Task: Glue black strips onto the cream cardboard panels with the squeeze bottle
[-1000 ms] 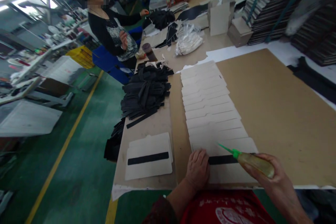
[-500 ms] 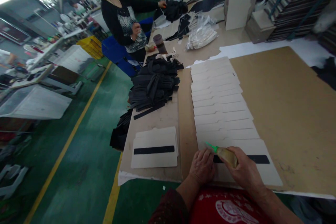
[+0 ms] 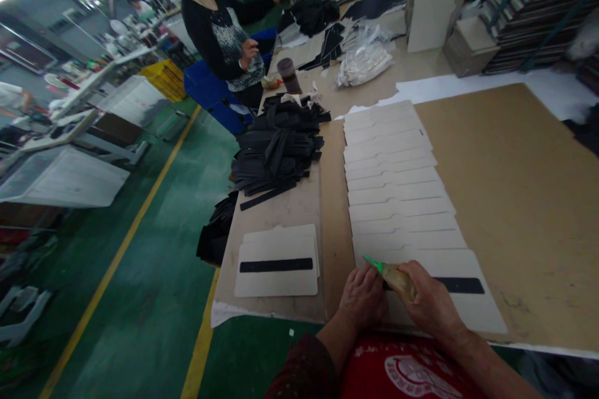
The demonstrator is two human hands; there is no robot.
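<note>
My right hand (image 3: 430, 299) is wrapped round a yellowish glue bottle (image 3: 399, 282) with a green nozzle, which points left over the nearest cream board (image 3: 482, 312). A black strip (image 3: 461, 285) lies across that board, partly hidden by my right hand. My left hand (image 3: 362, 296) rests at the board's left edge, its fingers together near the strip's left end; whether they pinch anything is hidden. Beyond my hands, overlapping cream boards (image 3: 397, 190) run up the table. To the left, another board (image 3: 276, 285) carries a black strip (image 3: 276, 265).
A heap of black strips (image 3: 278, 149) lies at the table's left side, with a dark cup (image 3: 289, 76) and a plastic bag (image 3: 365, 62) behind. A person in black (image 3: 224, 37) stands at the far left edge. Stacked boards (image 3: 538, 12) rise at the back right.
The green nozzle has shifted slightly left and my right hand has moved a little with the bottle. The person's outstretched hand has risen away from the black pile.
</note>
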